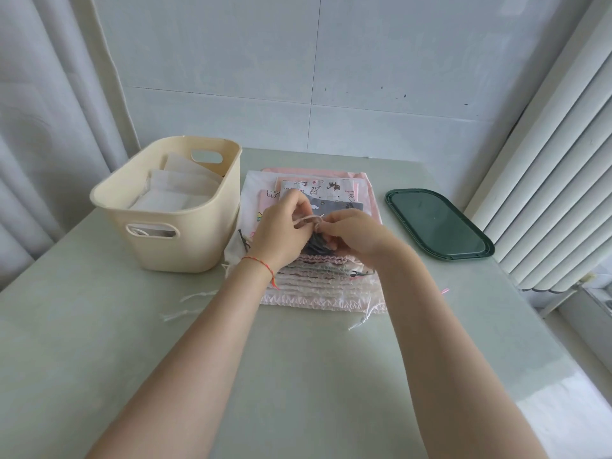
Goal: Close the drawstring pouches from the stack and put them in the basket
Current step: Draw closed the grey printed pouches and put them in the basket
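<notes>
**Soft pouch, take it by the cord**

My left hand [281, 226] and right hand [351, 231] pinch the pink cord [308, 220] of the grey pouch [318, 243] atop the stack [314, 279], right of the basket [172, 207]. It looks light, limp and bunches easily, so I judge the cord ends the best hold

Both bare forearms stretched forward and converging, left hand [281, 226] and right hand [356, 231] nearly touching at the fingertips, fingers of each curled inward in a pinch, palms turned down, a thin red string bracelet [261, 265] round the left wrist.
</notes>
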